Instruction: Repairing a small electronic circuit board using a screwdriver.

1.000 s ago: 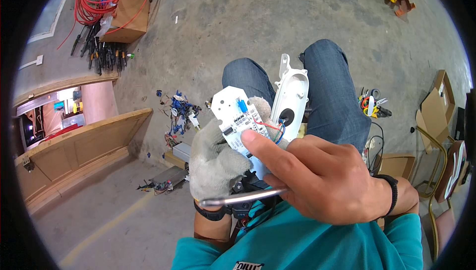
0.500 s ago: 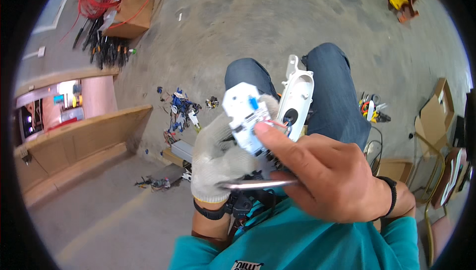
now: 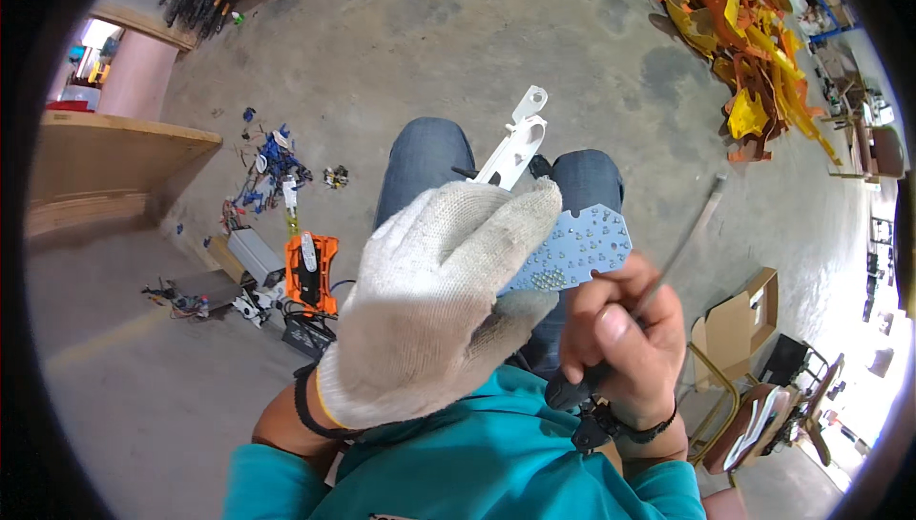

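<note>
My left hand (image 3: 434, 301), in a white knit glove, grips a flat blue-white circuit board (image 3: 577, 248) studded with small dots. A white plastic housing (image 3: 515, 143) sticks out beyond the glove over my jeans-clad knees. My bare right hand (image 3: 625, 343) is closed around the black handle of a screwdriver (image 3: 668, 267), whose thin metal shaft points up and to the right. The right hand sits just below the board's lower right edge. Much of the board is hidden behind the glove.
On the concrete floor to my left lie an orange-black device (image 3: 313, 272), a grey box (image 3: 256, 255) and blue wire scraps (image 3: 272, 162). A wooden bench (image 3: 114, 153) stands far left. Orange and yellow plastic shells (image 3: 744, 33) pile at upper right. Cardboard boxes (image 3: 739, 324) sit right.
The board has been turned over, its dotted face now up, and the left hand covers it from above. The right hand dropped to the board's lower right with the screwdriver pointing upward.
</note>
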{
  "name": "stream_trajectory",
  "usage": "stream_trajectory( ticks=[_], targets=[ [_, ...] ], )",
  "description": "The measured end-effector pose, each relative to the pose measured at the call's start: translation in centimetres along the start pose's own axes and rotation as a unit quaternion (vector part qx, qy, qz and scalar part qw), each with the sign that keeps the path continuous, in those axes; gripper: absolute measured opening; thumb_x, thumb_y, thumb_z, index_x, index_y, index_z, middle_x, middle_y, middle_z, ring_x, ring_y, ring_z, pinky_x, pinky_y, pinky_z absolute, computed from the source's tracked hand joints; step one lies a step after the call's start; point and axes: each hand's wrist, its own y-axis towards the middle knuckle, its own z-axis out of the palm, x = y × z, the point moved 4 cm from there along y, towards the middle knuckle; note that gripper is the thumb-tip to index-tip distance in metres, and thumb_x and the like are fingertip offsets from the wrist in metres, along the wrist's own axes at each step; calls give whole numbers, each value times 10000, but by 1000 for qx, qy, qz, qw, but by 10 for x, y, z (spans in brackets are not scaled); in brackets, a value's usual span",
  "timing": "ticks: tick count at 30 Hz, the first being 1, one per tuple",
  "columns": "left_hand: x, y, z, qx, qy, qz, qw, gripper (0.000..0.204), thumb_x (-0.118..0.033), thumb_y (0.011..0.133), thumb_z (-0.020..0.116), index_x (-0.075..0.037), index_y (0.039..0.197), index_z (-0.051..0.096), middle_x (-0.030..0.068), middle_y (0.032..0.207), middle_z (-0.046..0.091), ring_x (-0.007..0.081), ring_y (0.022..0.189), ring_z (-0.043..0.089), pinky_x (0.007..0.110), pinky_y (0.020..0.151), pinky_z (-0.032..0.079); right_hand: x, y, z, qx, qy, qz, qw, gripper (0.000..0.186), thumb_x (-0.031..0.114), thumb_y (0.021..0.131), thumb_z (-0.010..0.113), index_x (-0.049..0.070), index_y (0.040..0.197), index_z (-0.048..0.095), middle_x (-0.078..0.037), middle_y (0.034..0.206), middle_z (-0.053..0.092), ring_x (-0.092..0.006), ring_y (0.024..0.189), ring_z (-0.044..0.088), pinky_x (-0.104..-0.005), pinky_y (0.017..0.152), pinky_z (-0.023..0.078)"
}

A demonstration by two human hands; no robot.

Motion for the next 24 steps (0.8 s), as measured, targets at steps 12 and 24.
stream_trajectory(
  ticks=[12,24],
  targets=[
    [-2,-5,4,8,14,32,999,760,-69,622,832,-18,1344,602,188,1108,644,380,985,623,445,861,511,-3,9,-3,-87,-52,28,994,147,122,1013,602,-19,1055,590,-85,859,648,-96,584,538,-261,529,482],
    [5,-18,2,38,-15,-21,999,719,-73,646,869,-32,1310,595,204,1094,655,368,934,649,422,808,521,-2,7,-8,-67,19,15,997,130,100,1003,595,-15,1063,592,-99,862,664,-111,609,555,-271,532,485]
  ],
)
